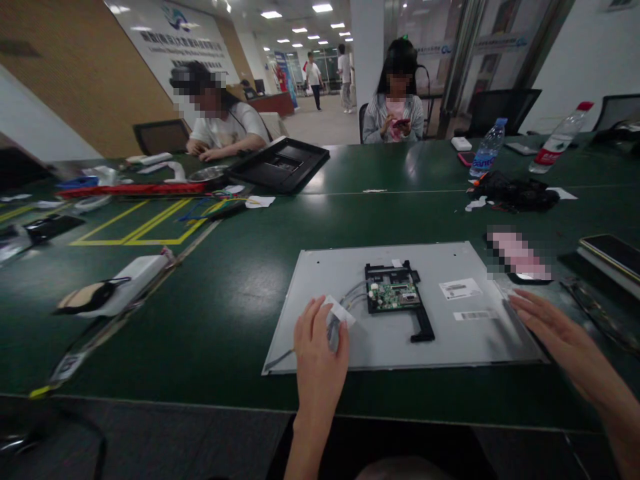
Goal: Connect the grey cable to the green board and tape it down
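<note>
A flat display panel (400,353) lies on the table in front of me, its grey metal back facing up. A green circuit board (395,297) in a black plastic bracket (423,325) rests on it, and grey cables (354,293) run from the board's left side. My left hand (321,343) is over the panel's left part, around the cables and a white piece of tape (341,312). Its thumb and fingers are apart; whether they touch the cables is hard to tell. My right hand (550,333) is at the panel's right edge, open, with fingers stretched out.
Right of the panel lie a pink phone (520,255), glasses (595,310) and a dark phone (613,257). Two bottles (487,148) and a black bundle (515,192) stand farther back. A black frame (280,164) lies across the table. Two people sit opposite. A white power strip (135,280) is at left.
</note>
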`<state>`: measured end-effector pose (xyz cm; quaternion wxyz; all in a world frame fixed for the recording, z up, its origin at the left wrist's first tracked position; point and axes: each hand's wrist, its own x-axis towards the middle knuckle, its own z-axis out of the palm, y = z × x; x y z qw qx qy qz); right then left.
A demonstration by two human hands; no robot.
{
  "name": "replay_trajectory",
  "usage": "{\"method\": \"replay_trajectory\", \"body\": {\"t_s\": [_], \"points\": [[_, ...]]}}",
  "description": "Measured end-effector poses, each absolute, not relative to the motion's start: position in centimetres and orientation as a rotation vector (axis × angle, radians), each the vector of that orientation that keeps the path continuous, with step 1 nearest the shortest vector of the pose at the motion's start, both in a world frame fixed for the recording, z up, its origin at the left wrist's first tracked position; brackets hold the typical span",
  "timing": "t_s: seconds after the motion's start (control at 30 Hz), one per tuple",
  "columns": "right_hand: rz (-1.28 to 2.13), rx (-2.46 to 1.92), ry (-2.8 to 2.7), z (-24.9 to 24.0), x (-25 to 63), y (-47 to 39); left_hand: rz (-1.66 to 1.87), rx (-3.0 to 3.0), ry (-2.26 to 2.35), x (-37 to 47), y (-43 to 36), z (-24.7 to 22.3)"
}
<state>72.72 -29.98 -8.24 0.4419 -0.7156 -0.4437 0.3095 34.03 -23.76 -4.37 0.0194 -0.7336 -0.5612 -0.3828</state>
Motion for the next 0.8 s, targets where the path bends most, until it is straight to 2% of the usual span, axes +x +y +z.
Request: {"method": "replay_trajectory", "body": {"t_s": [0.23,0.57,0.8], "points": [[0.783,-1.745,-1.060,-7.4,70.5,-29.7,-1.177,-2.435,-1.516,37.7,-25.7,-4.1],[0.746,-1.676,-1.181,-7.9,67.2,-29.8,-0.737,-3.016,-1.149,44.8,-28.1,-3.6],[0.770,-1.622,-1.196,-8.1,64.6,-29.8,-0.651,-3.042,-1.238,46.6,-28.5,-4.7]]}}
